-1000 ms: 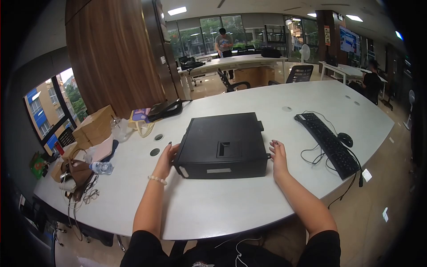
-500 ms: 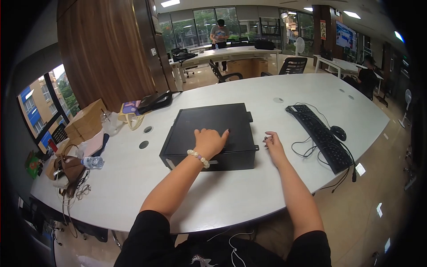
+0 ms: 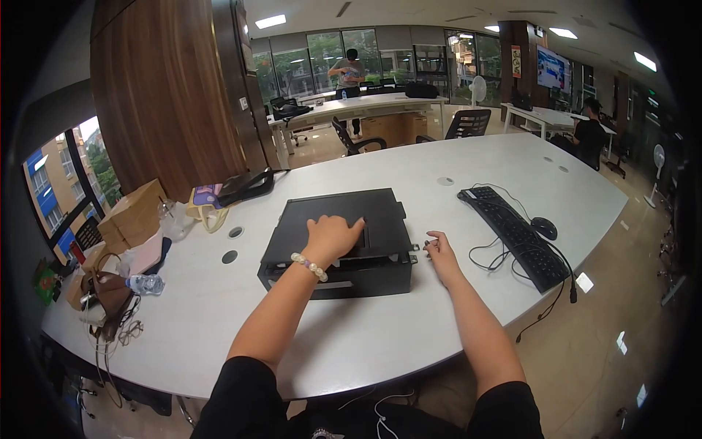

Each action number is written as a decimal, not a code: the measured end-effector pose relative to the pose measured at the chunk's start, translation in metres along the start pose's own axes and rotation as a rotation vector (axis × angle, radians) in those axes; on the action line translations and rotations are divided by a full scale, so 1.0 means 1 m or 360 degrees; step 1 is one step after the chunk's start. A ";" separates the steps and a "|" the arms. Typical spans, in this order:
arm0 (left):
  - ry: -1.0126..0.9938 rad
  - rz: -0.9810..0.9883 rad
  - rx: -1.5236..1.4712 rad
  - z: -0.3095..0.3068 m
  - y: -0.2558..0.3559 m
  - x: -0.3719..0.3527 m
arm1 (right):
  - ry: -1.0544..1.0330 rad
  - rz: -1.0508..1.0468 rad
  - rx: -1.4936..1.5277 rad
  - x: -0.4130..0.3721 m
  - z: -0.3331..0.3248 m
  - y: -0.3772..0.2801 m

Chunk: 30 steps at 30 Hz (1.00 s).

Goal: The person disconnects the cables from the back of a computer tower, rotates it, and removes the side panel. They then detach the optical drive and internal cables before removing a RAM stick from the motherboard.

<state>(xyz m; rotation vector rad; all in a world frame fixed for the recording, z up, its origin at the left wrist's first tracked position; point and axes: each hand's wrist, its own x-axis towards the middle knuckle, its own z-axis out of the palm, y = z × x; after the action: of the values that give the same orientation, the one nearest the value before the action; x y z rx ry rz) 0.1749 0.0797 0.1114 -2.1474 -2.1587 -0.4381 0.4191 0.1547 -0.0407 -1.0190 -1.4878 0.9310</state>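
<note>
A black desktop computer case (image 3: 344, 285) lies flat on the white table, its top panel (image 3: 373, 208) set back so that a dark gap shows along the near edge. On that panel rests my left hand (image 3: 333, 238), open, with the thumb apart and the fingertips bent down out of sight; a beaded bracelet circles the wrist. My right hand (image 3: 442, 260) is just off the case's right side, near small metal tabs. Its fingers are curled together, and whatever they may hold is too small to make out.
To the right lie a black keyboard (image 3: 519, 238), a mouse (image 3: 544, 227) and tangled cables. At the left are cardboard boxes (image 3: 135, 216), a plastic bottle (image 3: 146, 284), a brown handbag (image 3: 110, 289) and glasses. A person (image 3: 349, 73) stands at a far table; another sits at right.
The top panel has slid away from me under my left hand, opening a gap at the case's near edge. My right hand stays beside the case. The view has shifted slightly.
</note>
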 end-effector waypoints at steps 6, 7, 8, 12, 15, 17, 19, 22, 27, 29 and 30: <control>0.0520 0.0310 0.0206 0.004 -0.023 -0.045 | -0.0020 0.0035 -0.0014 -0.004 -0.002 -0.005; 0.0570 0.0363 0.0178 0.000 -0.032 -0.053 | -0.0020 0.0038 0.0005 -0.004 -0.001 -0.005; 0.0530 0.0579 0.0165 -0.001 -0.045 -0.058 | -0.0018 0.0041 0.0027 -0.004 -0.001 -0.004; 0.0485 0.0927 0.0246 0.006 -0.079 -0.068 | -0.0051 0.0001 -0.0035 -0.003 0.000 -0.004; 0.0506 0.1001 0.0296 0.005 -0.090 -0.060 | -0.0039 0.0049 -0.0048 -0.004 0.000 -0.004; 0.0524 0.1070 0.0356 0.001 -0.098 -0.053 | -0.0033 0.0035 -0.0066 -0.005 -0.001 -0.005; 0.0540 0.1171 0.0431 -0.004 -0.104 -0.045 | -0.0017 0.0015 -0.0064 -0.007 -0.001 -0.009; 0.0524 0.1282 0.0546 -0.015 -0.106 -0.036 | -0.0062 0.0028 -0.0057 -0.004 -0.003 -0.005; 0.0486 0.1079 0.0728 -0.036 -0.103 -0.018 | -0.0056 0.0034 -0.0079 -0.005 -0.001 -0.008; 0.0381 0.0996 0.0612 -0.043 -0.107 -0.004 | -0.0068 0.0044 -0.0050 -0.004 -0.003 -0.005; 0.0365 0.0862 0.0489 -0.056 -0.098 -0.006 | -0.0075 0.0053 -0.0010 -0.002 -0.005 -0.001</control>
<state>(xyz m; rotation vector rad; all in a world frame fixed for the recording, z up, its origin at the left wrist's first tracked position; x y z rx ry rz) 0.0701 0.0613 0.1480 -2.2430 -1.3470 -0.2686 0.4240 0.1528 -0.0400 -1.0351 -1.5176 0.9804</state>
